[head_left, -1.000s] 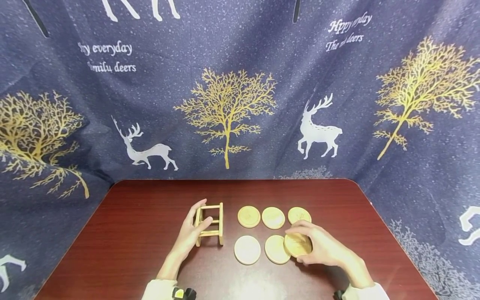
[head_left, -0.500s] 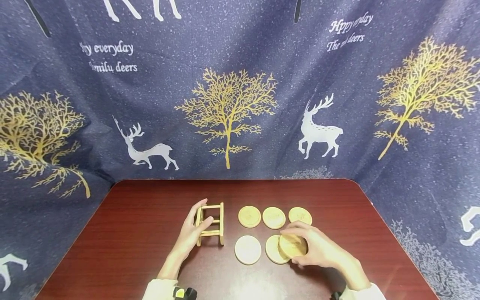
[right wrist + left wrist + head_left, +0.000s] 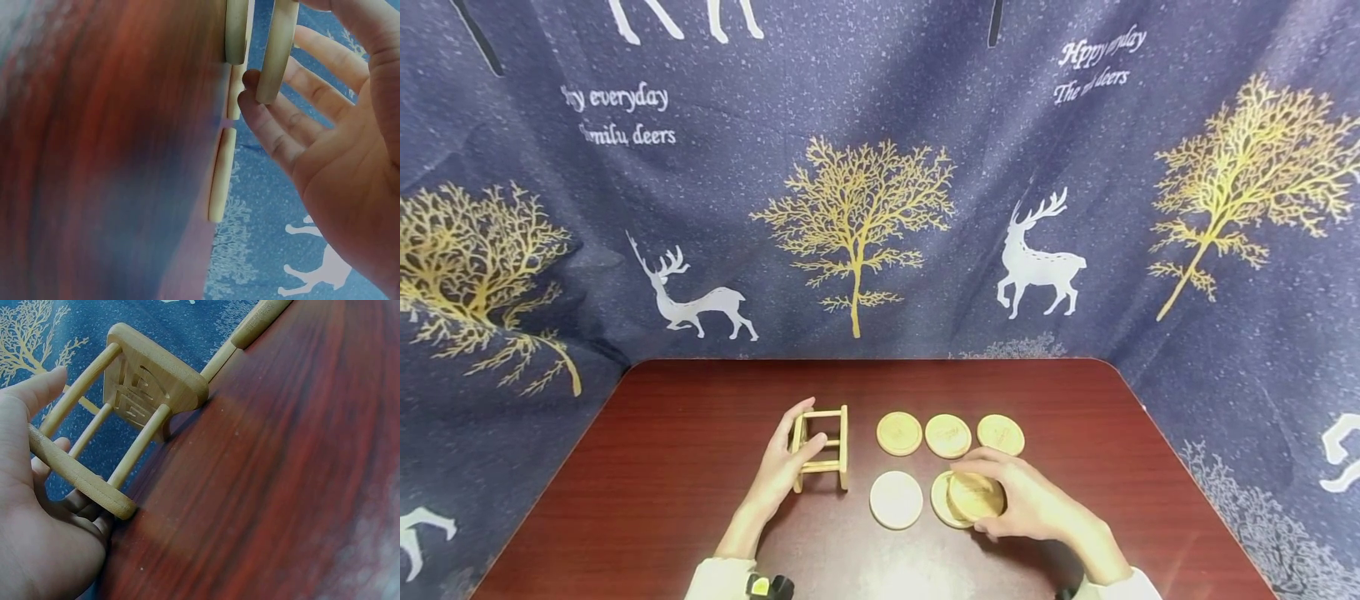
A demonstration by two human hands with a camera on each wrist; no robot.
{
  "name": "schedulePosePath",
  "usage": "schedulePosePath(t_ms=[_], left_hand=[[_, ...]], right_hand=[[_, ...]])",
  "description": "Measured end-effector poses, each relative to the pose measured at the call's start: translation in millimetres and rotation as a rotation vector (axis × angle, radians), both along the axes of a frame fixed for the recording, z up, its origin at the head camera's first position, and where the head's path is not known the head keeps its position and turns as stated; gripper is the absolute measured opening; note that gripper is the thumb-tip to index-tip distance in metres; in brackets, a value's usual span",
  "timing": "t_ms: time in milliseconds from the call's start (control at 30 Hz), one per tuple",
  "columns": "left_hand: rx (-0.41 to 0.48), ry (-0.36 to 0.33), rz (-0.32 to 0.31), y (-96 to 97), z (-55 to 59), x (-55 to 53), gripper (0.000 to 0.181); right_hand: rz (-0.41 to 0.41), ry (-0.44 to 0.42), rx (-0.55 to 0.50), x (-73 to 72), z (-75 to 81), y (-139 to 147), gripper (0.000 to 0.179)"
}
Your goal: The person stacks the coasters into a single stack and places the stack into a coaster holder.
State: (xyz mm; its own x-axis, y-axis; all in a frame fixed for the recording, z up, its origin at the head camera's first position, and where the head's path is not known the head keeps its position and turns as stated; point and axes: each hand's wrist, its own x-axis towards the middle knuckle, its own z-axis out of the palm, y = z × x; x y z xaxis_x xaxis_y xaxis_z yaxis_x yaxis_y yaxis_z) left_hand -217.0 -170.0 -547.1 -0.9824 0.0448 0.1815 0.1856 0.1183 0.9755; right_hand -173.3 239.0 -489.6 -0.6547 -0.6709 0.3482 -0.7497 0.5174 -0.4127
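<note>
My left hand (image 3: 771, 475) grips one end of a small wooden coaster rack (image 3: 843, 450), thumb across its near side. In the left wrist view, carved characters mark the rack's far end panel (image 3: 150, 378), and rods join the two ends. With its fingers and thumb round the edge, my right hand (image 3: 1033, 500) holds a round wooden coaster (image 3: 979, 497). It overlaps a lower coaster (image 3: 940, 502) lying on the table. From the right wrist, the held coaster (image 3: 278, 50) shows edge-on, with a gap to the flat coaster (image 3: 236, 34) beside it.
A paler coaster (image 3: 896, 500) lies flat between the rack and the right hand. Behind it, a row has a left coaster (image 3: 898, 433), a middle one and a right coaster (image 3: 1000, 434). The dark red table (image 3: 662, 475) ends at a blue patterned cloth (image 3: 880, 100).
My right hand has moved left with its coaster, which now covers more of the coaster underneath. My left hand and the rack have stayed in place.
</note>
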Motion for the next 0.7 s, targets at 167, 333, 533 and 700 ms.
schedulePosePath(t_ms=[167,333,533,700], left_hand=[[0.026,0.07,-0.003,2.0,4.4,5.2,0.066],[-0.006,0.06,0.001,-4.7,-15.1,-6.1,0.066],[0.002,0.067,0.0,0.0,1.6,3.2,0.067],[-0.013,0.064,0.01,2.1,7.0,7.2,0.066]], right_hand=[[-0.017,-0.008,0.011,1.0,0.8,-2,0.08],[-0.016,-0.027,0.008,1.6,2.3,-6,0.077],[-0.005,-0.023,0.004,1.6,2.4,-9,0.076],[-0.005,-0.017,0.005,1.9,1.7,-10,0.075]])
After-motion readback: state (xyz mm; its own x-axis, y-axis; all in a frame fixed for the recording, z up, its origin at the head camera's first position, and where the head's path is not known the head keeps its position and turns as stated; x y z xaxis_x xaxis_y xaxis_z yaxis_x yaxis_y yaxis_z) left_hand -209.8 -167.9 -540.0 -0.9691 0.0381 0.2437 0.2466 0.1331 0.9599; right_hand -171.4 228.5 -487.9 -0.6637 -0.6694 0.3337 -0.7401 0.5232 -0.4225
